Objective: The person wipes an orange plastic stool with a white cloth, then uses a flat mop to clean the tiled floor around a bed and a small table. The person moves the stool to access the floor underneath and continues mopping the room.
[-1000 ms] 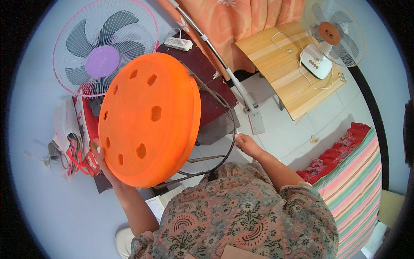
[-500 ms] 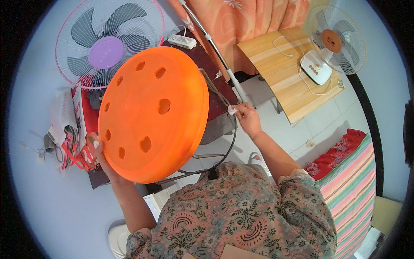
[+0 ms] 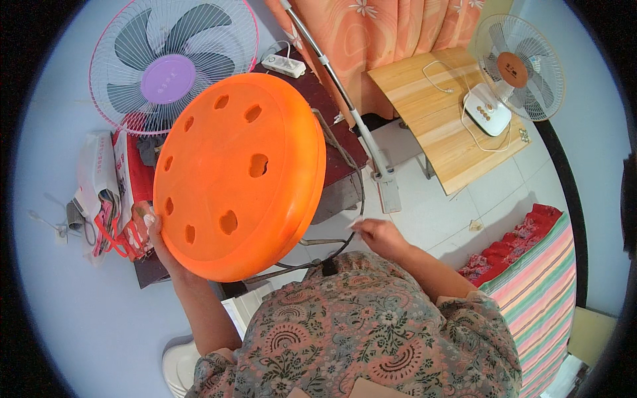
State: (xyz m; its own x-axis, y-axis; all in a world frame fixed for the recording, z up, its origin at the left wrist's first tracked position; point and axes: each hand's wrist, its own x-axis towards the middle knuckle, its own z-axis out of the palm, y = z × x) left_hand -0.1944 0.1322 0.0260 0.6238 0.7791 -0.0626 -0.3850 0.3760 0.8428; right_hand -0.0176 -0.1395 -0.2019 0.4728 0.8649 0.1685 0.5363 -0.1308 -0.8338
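A round stool with an orange plastic seat (image 3: 209,186) is held tilted in front of me, its top facing up and left. Several holes ring the seat. My left hand (image 3: 162,242) grips the seat's lower left rim, and a scrap of white shows at its fingers. Behind the seat, on the right, run thin dark metal legs (image 3: 353,169) with a ring joining them. My right hand (image 3: 385,237) is closed in a pinch around a small white wipe (image 3: 358,222), pressed at the metal ring. Most of that wipe is hidden by the fingers.
A purple-centred fan (image 3: 168,79) stands behind the stool, near a dark red table (image 3: 342,156) with a power strip (image 3: 284,65). Bags (image 3: 99,172) lie at left. A mop (image 3: 361,126) leans centrally. At right are a wooden table (image 3: 424,99), another fan (image 3: 517,69) and a striped bed (image 3: 537,285).
My right hand has moved down and slightly left along the metal leg with the wipe. The stool has hardly shifted, and my left hand keeps its hold.
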